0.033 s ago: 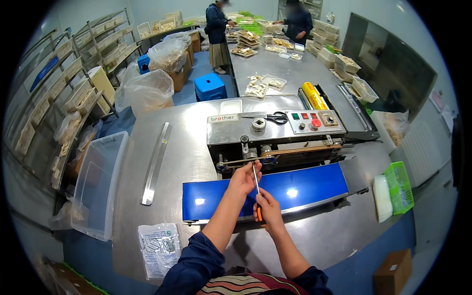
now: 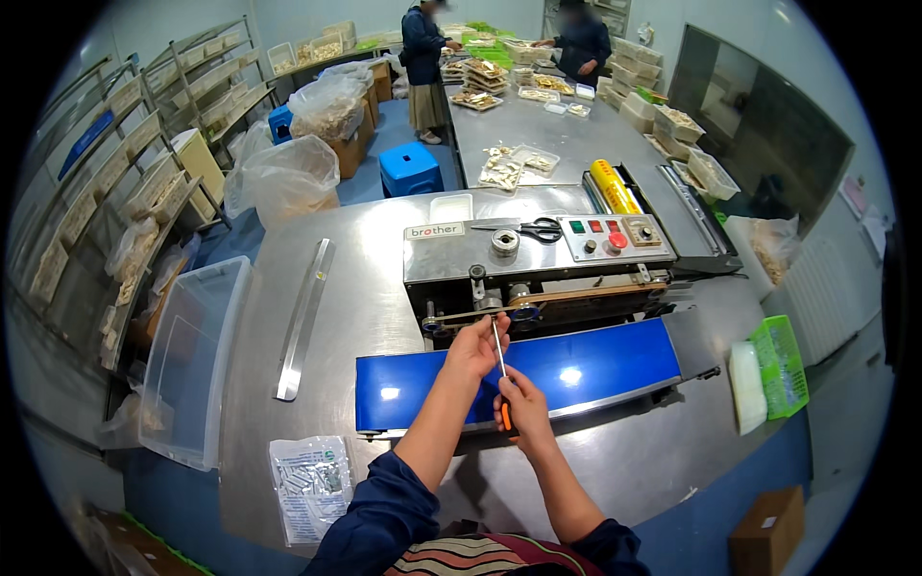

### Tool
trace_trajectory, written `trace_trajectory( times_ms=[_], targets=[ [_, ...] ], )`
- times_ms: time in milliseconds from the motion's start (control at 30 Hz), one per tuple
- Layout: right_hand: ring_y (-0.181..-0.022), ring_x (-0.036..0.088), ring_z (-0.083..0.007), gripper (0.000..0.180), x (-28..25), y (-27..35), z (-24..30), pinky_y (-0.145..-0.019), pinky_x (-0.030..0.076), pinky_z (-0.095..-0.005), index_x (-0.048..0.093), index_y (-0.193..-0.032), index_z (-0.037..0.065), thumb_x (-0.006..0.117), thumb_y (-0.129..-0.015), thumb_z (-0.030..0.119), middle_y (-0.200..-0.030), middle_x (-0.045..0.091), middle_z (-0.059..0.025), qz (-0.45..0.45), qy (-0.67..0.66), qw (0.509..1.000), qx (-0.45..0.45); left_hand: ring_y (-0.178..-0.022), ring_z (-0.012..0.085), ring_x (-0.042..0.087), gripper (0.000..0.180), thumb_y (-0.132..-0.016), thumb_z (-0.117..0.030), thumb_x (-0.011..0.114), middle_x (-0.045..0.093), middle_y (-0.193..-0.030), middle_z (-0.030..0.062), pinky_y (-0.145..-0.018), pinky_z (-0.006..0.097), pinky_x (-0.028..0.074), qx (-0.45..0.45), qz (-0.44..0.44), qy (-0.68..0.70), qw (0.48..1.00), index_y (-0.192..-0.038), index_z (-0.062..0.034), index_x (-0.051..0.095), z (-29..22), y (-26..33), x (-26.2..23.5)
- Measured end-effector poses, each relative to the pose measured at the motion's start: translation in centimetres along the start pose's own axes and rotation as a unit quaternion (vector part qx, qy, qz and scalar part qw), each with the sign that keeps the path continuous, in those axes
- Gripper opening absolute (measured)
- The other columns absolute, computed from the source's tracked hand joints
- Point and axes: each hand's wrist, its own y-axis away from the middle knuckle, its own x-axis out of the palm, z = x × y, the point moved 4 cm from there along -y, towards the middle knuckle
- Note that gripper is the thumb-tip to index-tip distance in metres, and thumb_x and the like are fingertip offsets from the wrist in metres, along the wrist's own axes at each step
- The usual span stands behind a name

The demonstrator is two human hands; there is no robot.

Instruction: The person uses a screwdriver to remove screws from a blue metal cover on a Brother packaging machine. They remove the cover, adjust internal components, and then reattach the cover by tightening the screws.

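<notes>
An orange-and-black-handled screwdriver (image 2: pixel 507 417) is gripped in my right hand (image 2: pixel 526 403), its thin metal shaft slanting up and away over the blue conveyor belt (image 2: pixel 605 360). At the front of the metal band sealing machine (image 2: pixel 437 254), the closed fingers of my left hand (image 2: pixel 468 348) pinch around the shaft near its tip. That tip meets the machine just below the small pulleys and sealing band (image 2: pixel 595 295); the fingers hide the exact spot. On the machine's top lie black-handled scissors (image 2: pixel 543 229) and a round metal part (image 2: pixel 504 243), beside the control panel (image 2: pixel 615 237).
A long metal strip (image 2: pixel 305 322) and a clear plastic bin (image 2: pixel 197 370) are to the left. A printed plastic bag (image 2: pixel 312 485) lies near me. A green basket (image 2: pixel 780 365) stands at the right. Trays of pale dried pieces (image 2: pixel 501 173) sit beyond; two people work farther back.
</notes>
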Motion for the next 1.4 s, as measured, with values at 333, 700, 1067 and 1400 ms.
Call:
trace_trajectory(
  times_ms=[333,700,1067,1400],
  targets=[
    [-0.044,0.048,-0.0109,0.034,0.6,-0.7,0.4,-0.038,0.038,-0.0237,0.053,-0.122,0.006,0.053,-0.090,0.018,-0.061,0.051,-0.0031,-0.004,-0.016,0.999,0.028,-0.080,0.0179,0.063,0.013,-0.090,-0.010,0.047,0.065,-0.089,0.0053,-0.063,0.035,0.043,-0.024,-0.066,0.021,0.997,-0.100,-0.0086,0.056,-0.6,-1.8,-0.5],
    [-0.045,0.049,-0.0115,0.034,-0.1,-1.1,0.3,-0.038,0.039,-0.0237,0.052,-0.122,0.010,0.054,-0.089,0.019,-0.061,0.052,-0.0031,-0.003,-0.006,0.998,0.055,-0.078,0.0179,0.063,0.015,-0.091,-0.013,0.045,0.066,-0.086,0.0062,-0.063,0.035,0.043,-0.031,-0.094,0.010,0.995,-0.099,-0.0083,0.057,-0.2,-2.0,-0.2],
    [-0.043,0.048,-0.0100,0.035,-0.3,-1.2,1.3,-0.036,0.039,-0.0230,0.053,-0.122,0.009,0.055,-0.089,0.019,-0.060,0.052,-0.0026,-0.010,0.090,0.996,0.013,-0.084,0.0186,0.063,0.016,-0.092,-0.018,0.049,0.067,-0.090,0.0070,-0.068,0.035,0.043,-0.028,-0.100,-0.007,0.995,-0.101,-0.0087,0.058,0.0,-1.3,-0.5],
    [-0.042,0.047,-0.0092,0.031,0.3,-1.1,0.4,-0.036,0.037,-0.0229,0.056,-0.117,0.006,0.054,-0.089,0.018,-0.059,0.051,-0.0022,-0.020,0.084,0.996,-0.024,-0.086,0.0162,0.062,0.017,-0.088,-0.021,0.058,0.067,-0.095,0.0047,-0.073,0.034,0.043,-0.066,-0.069,-0.072,0.993,-0.098,-0.0074,0.061,-0.2,-0.9,-1.0]
  ],
)
